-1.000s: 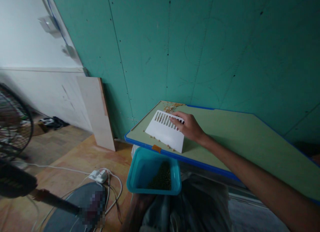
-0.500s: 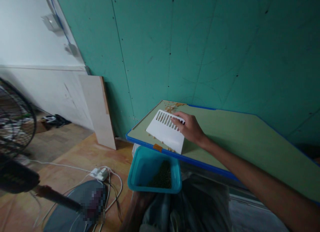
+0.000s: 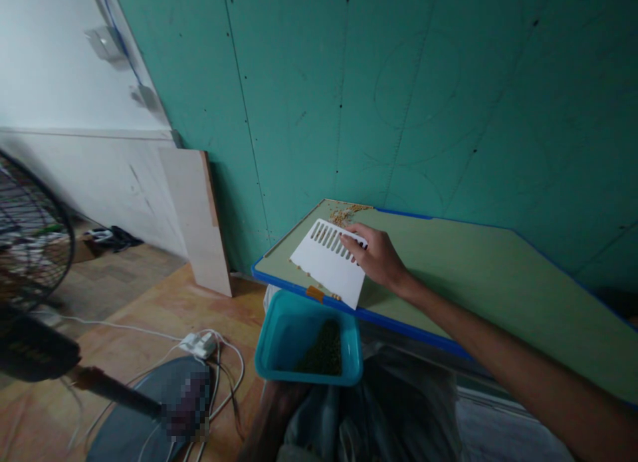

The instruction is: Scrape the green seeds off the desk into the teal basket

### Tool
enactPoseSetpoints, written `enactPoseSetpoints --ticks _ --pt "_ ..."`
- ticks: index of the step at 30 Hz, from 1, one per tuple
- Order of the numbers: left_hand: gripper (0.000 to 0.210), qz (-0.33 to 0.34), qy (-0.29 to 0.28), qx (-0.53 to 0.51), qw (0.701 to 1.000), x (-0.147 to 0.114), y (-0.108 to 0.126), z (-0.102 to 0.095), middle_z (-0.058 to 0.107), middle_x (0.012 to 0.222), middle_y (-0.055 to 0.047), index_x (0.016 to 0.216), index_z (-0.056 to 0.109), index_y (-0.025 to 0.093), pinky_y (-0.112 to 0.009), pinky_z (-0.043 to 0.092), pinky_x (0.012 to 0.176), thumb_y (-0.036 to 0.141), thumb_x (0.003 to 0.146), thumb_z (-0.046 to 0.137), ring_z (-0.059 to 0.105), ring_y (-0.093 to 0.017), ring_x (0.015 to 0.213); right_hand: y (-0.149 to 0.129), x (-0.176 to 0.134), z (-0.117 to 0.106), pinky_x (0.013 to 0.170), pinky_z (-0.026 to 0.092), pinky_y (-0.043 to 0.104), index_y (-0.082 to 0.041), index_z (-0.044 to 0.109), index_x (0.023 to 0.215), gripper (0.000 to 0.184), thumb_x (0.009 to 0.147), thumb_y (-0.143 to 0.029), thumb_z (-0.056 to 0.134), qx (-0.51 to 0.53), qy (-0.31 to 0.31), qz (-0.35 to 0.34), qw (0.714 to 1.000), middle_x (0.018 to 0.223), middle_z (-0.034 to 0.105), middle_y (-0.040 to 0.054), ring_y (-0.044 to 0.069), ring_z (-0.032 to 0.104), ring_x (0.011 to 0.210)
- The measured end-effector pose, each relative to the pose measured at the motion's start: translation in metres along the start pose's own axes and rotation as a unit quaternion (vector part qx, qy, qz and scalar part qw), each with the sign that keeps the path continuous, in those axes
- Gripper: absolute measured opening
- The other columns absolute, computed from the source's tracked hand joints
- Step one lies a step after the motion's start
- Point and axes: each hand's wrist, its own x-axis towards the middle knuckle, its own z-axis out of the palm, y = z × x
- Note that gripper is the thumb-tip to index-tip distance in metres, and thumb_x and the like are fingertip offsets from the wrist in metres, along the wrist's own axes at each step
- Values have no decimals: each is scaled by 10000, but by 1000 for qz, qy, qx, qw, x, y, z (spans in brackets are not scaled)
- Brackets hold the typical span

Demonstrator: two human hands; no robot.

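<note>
My right hand point(image 3: 376, 252) grips a white flat plate point(image 3: 331, 266) with a row of slots along its far side, thumb on top. The plate leans over the green tabletop point(image 3: 463, 269), its lower edge near the blue rim. Small yellowish grains point(image 3: 335, 296) lie along that edge, and more grains point(image 3: 343, 214) are scattered at the far corner. Just below the table edge, a teal plastic tub point(image 3: 284, 329) contains dark green grains point(image 3: 323, 350). My left hand point(image 3: 286, 392) holds the tub from beneath; its fingers are mostly hidden.
A green wall panel point(image 3: 299, 116) rises behind the table. On the left are a fan point(image 3: 34, 249), its round base point(image 3: 124, 422), and a white power strip point(image 3: 199, 344) with loose cables. A pale board point(image 3: 194, 216) leans against the wall.
The white plate has slid slightly toward the near table edge with my right hand, pushing grains along. The tub and my left hand look unmoved.
</note>
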Motion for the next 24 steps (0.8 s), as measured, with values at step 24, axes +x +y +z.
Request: enactPoseSetpoints --ticks 24 --pt "400 -7 43 18 999 -1 -1 -13 782 1214 -21 1073 826 238 -284 307 1225 502 774 797 657 -273 1301 -5 -3 1 593 437 285 -188 703 943 246 934 -395 571 5 6 4 1000 737 707 42 193 649 682"
